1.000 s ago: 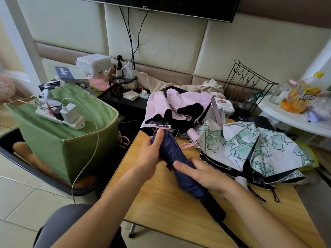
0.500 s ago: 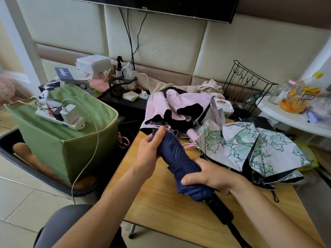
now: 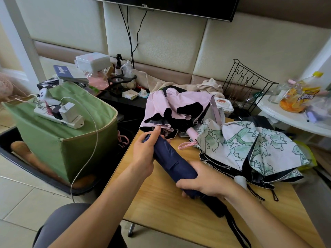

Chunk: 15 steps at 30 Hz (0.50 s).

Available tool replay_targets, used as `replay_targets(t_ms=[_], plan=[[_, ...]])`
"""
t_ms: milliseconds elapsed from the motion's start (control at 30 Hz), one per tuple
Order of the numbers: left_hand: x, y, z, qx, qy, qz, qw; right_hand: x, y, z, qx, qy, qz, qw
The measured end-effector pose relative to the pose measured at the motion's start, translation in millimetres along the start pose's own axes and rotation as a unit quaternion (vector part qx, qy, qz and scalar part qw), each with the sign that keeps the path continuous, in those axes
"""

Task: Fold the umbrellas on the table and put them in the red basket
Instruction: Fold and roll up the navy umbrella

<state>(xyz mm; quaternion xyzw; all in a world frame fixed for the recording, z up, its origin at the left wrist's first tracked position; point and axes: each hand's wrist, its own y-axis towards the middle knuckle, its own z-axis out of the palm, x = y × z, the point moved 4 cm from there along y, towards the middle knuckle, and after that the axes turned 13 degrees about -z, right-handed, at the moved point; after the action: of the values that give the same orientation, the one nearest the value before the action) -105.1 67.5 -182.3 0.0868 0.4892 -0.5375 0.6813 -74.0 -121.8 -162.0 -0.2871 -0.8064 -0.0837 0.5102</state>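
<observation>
A rolled navy umbrella (image 3: 172, 160) lies slanted over the wooden table (image 3: 161, 203). My left hand (image 3: 146, 149) grips its upper tip end. Wrapped around its lower end, just above the black handle (image 3: 217, 207), is my right hand (image 3: 204, 181). A pink umbrella (image 3: 172, 106) with a black lining lies loosely bunched at the table's far edge. To the right, a white umbrella with green leaf print (image 3: 250, 147) lies half collapsed. No red basket is in view.
A green fabric box (image 3: 59, 140) holding a power strip (image 3: 59, 115) stands left of the table on a black tray. A black wire rack (image 3: 247, 86) and a white side table (image 3: 293, 117) with bottles are at the back right. My knee (image 3: 66, 226) is below.
My right hand slid down the navy umbrella toward its handle and closed around the lower end. The left hand stayed on the tip.
</observation>
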Motion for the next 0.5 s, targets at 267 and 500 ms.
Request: replay_targets(t_ms=[267, 500], plan=[[-3.6, -4.1, 8.9, 0.097, -0.015, -0.075, 0.992, -6.0, -3.8, -3.6, 0.061, 0.228, 0.039, 0.971], [-2.3, 5.4, 5.0, 0.059, -0.065, -0.072, 0.994, -11.9, -0.9, -4.1, -0.004, 0.147, 0.023, 0.989]])
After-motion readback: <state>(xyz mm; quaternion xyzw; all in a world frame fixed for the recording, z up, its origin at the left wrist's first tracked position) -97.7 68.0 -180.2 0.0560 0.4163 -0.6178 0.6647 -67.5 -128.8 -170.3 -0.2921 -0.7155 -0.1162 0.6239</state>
